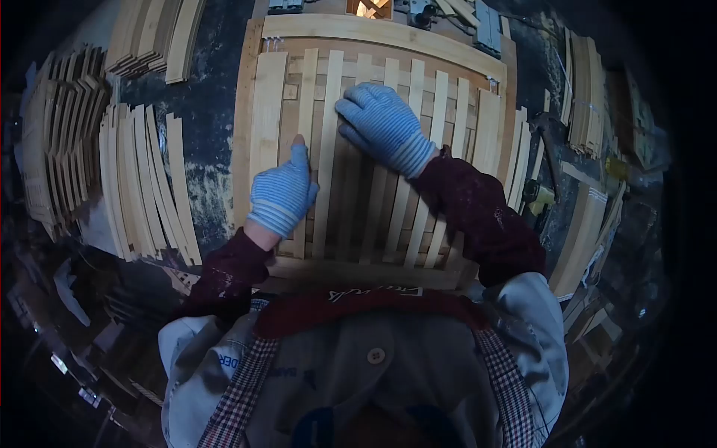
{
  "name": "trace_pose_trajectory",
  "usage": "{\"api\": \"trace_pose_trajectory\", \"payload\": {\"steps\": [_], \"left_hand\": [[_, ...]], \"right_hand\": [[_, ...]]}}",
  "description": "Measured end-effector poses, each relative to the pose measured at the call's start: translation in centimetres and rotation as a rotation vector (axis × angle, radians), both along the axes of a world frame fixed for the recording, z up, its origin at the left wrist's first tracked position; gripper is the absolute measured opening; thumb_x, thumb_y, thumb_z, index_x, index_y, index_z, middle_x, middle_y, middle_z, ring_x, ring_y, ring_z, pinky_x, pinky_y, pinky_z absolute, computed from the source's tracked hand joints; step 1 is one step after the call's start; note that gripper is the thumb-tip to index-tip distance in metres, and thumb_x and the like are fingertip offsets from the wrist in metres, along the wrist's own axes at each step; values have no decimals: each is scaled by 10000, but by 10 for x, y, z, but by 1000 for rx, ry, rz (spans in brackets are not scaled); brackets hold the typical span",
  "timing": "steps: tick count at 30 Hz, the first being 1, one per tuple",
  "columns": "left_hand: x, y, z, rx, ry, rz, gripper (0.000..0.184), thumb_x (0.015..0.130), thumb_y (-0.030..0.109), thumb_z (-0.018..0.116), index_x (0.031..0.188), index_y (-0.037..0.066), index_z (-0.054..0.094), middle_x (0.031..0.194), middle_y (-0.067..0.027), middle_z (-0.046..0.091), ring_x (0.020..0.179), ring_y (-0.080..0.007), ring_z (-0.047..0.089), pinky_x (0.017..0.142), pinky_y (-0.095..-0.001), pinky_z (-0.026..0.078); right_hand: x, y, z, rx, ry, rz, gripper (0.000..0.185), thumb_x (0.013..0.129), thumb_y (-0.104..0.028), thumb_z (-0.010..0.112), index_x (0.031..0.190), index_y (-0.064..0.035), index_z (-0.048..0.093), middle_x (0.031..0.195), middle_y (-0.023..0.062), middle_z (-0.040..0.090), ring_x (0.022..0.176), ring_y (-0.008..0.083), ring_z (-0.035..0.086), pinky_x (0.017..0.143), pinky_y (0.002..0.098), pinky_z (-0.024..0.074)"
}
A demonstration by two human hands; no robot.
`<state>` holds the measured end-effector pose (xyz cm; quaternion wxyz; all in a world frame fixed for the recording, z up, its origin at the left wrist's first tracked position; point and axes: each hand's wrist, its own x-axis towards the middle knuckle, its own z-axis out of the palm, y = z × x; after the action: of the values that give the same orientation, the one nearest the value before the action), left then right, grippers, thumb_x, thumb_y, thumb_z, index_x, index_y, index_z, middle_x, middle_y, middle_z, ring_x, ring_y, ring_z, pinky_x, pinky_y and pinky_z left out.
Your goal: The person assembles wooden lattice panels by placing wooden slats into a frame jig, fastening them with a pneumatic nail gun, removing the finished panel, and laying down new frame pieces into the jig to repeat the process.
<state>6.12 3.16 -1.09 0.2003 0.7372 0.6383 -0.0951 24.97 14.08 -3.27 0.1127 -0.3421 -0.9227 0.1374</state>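
Observation:
Both hands wear blue-and-white striped knit gloves over a slatted wooden panel (377, 30). My left hand (280, 196) lies across a wooden slat (306, 97) on the left side, one bare fingertip stretched upward along it and the other fingers curled at its edge. Farther up, my right hand (382, 125) is closed over the middle slats, with its fingers bent and pressed together. What sits under those fingers is hidden. Pale upright slats (414, 104) run beside it, with short cross pieces (290, 92) showing between and beneath them.
Loose strips (138, 179) and stacked angled pieces (71, 142) lie to the left. More bundled strips (586, 97) are on the right, near a yellowish tool (539, 198). Metal clamps (488, 30) stand at the panel's far edge.

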Motion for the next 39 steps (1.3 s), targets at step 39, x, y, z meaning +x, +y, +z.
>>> {"api": "trace_pose_trajectory", "payload": {"steps": [39], "left_hand": [[128,287,-6,563,-413,-491,349,925,406,529,969,71,619,772,-149,645,716,-326,641,688,-444,514]], "right_hand": [[-98,-26,-34,-45,156,557,766,843,-577,543,1423,-110,362,1456,87,369,1345,288,333,1131,448,248]]}}
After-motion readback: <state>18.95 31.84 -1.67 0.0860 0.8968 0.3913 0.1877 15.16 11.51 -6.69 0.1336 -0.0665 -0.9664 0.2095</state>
